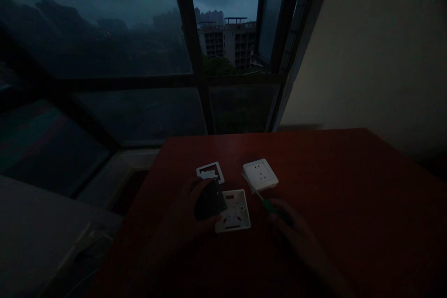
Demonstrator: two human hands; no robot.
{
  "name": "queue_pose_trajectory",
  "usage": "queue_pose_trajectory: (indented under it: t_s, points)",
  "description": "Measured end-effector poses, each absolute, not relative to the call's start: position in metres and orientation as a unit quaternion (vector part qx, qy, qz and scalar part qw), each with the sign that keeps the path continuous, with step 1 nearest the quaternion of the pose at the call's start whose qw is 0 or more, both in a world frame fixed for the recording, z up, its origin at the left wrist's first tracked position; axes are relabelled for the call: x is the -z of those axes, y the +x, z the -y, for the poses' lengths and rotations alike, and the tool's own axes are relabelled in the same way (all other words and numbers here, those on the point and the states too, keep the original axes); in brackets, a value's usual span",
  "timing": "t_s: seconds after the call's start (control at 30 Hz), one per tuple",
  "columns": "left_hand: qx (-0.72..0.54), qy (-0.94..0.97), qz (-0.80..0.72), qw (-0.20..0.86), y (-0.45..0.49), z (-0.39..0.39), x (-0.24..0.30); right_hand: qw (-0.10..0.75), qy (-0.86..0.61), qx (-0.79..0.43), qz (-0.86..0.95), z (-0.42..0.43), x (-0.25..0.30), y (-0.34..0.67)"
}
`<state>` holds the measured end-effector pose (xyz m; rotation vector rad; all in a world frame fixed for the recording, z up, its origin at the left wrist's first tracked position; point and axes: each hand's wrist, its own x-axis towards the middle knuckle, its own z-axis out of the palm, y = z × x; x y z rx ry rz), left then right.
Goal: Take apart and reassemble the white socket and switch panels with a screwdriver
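Observation:
My left hand (197, 207) grips a dark, flat square part (210, 201), possibly a socket module, tilted above the left side of an open white wall-socket back box (237, 212). Slots and holes show in the floor of that box. In my right hand (288, 219) is a screwdriver (268, 206) with a green handle, its shaft slanting up and left. The tip ends near the left edge of a white wall socket (261, 174); whether they touch I cannot tell. Behind my left hand lies a white cover frame (220, 174) with small pale pieces inside it.
Everything rests on a reddish-brown table (314, 163). Beyond its far edge stand dark-framed windows (200, 65), with a pale wall (366, 56) on the right. A cable (84, 277) runs low at the left. The light is very dim.

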<state>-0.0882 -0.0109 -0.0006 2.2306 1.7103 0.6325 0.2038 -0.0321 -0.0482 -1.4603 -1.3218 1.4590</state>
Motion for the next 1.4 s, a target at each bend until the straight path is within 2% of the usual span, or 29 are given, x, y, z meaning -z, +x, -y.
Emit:
queue_pose_trajectory:
  t_s: [0.47, 0.67, 0.8, 0.93, 1.1, 1.27, 1.4]
  points:
    - [-0.224, 0.765, -0.565, 0.212, -0.091, 0.041, 0.009, 0.273, -0.619, -0.408, 0.613, 0.024, 0.037, 0.170]
    - [-0.218, 0.777, -0.548, 0.222, -0.082, 0.034, 0.012, 0.302, -0.578, -0.426, 0.626, 0.015, 0.033, 0.142]
    - [-0.224, 0.780, -0.545, 0.212, -0.079, 0.028, 0.009, 0.280, -0.547, -0.439, 0.656, 0.013, 0.028, 0.148]
    - [-0.241, 0.760, -0.579, 0.174, -0.083, 0.022, 0.008, 0.262, -0.596, -0.409, 0.640, 0.015, 0.014, 0.174]
    - [-0.198, 0.778, -0.574, 0.160, -0.073, 0.014, 0.014, 0.253, -0.666, -0.356, 0.604, 0.017, 0.003, 0.203]
    - [-0.166, 0.816, -0.528, 0.167, -0.059, 0.010, 0.028, 0.274, -0.654, -0.358, 0.607, 0.015, 0.000, 0.201]
    - [-0.223, 0.786, -0.546, 0.185, -0.057, 0.012, 0.030, 0.287, -0.639, -0.362, 0.615, 0.012, 0.001, 0.188]
